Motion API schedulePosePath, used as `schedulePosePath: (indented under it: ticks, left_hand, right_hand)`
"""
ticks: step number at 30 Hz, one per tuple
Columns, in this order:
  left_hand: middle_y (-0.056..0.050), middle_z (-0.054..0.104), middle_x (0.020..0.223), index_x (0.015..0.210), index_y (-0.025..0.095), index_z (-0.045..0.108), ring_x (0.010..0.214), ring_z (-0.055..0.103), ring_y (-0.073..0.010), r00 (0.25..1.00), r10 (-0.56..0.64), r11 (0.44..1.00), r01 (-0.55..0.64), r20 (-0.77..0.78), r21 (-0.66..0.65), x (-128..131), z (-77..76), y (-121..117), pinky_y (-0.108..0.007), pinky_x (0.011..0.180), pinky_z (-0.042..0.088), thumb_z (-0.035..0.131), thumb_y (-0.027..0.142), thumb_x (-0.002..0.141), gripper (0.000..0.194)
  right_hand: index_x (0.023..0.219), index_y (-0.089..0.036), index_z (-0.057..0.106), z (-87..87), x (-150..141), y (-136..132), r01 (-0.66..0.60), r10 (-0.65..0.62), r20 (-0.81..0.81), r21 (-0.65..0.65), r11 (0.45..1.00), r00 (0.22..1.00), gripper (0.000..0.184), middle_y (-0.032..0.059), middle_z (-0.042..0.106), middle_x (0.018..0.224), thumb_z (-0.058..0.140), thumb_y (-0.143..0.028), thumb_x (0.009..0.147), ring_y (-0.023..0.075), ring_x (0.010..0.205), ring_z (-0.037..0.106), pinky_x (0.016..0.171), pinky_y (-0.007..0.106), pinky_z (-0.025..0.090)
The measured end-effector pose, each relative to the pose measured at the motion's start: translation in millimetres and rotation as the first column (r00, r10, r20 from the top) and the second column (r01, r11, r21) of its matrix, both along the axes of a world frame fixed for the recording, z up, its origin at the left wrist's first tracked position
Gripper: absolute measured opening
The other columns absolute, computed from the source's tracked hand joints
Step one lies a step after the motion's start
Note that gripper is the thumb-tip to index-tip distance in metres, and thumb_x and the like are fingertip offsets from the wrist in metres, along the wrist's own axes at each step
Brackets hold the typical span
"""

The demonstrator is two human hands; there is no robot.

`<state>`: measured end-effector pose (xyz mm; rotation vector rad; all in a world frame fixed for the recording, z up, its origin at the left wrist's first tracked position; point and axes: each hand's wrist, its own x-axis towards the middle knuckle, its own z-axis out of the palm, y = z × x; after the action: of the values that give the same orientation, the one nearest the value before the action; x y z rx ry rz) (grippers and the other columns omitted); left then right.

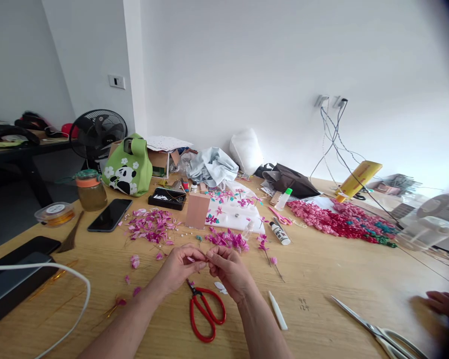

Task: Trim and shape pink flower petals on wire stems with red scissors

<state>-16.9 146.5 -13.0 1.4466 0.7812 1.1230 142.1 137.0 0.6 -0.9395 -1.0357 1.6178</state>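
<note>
My left hand (pixel 184 263) and my right hand (pixel 226 267) meet above the middle of the table, fingertips pinched together. Something thin and small is between them, mostly hidden by the fingers; a speck of pink shows at the left fingers. Just below lie red-handled scissors (pixel 205 311), their tips near my left hand. White petal-shaped pieces (pixel 220 287) rest by my right wrist. Beyond the hands are a heap of magenta petals (pixel 230 240) and a larger heap of pink-purple petals (pixel 151 227). Stemmed pink flowers (pixel 262 244) lie to the right.
Around stand a phone (pixel 110 215), a jar (pixel 91 190), a green panda bag (pixel 129 169) and a pinkish card (pixel 197 211). Rightward are a white tube (pixel 277 310), a glue bottle (pixel 280 233), red-pink strands (pixel 340 219) and large scissors (pixel 374 329). Another person's hand (pixel 443 301) shows at right.
</note>
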Motion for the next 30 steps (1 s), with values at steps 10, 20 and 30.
schedulePosePath:
  ticks: [10,20,30]
  left_hand:
    - [-0.005,0.062,0.065,0.069,0.014,0.071,0.064,0.055,-0.0162,0.999,0.010,0.999,-0.008,-0.042,0.052,-0.2,1.8,-0.6,-0.028,0.064,0.044,0.070,0.033,0.074,0.020]
    - [-0.007,0.065,0.071,0.071,0.015,0.070,0.069,0.059,-0.0185,0.992,0.060,0.987,-0.043,-0.109,0.156,-2.7,0.1,-0.3,-0.029,0.067,0.047,0.068,0.032,0.077,0.018]
    - [-0.007,0.062,0.073,0.075,0.015,0.071,0.070,0.058,-0.0181,0.982,0.089,0.982,-0.059,-0.166,0.178,-3.5,-8.8,2.3,-0.028,0.065,0.046,0.066,0.030,0.078,0.016]
  right_hand:
    - [0.063,-0.015,0.057,-0.6,-1.2,0.0,0.011,-0.016,0.072,0.067,0.998,0.997,0.038,-0.0021,0.052,0.052,0.078,-0.046,0.063,0.0082,0.046,0.039,0.049,0.022,0.026]
    - [0.064,-0.016,0.054,2.5,-0.3,-2.0,-0.019,0.014,0.106,0.051,0.998,0.994,0.044,-0.0017,0.052,0.054,0.077,-0.053,0.061,0.0086,0.047,0.041,0.049,0.022,0.029]
    - [0.063,-0.016,0.053,-2.3,0.8,0.4,-0.012,-0.005,0.182,0.093,0.996,0.983,0.044,-0.0037,0.050,0.049,0.076,-0.054,0.064,0.0087,0.046,0.040,0.048,0.022,0.028]
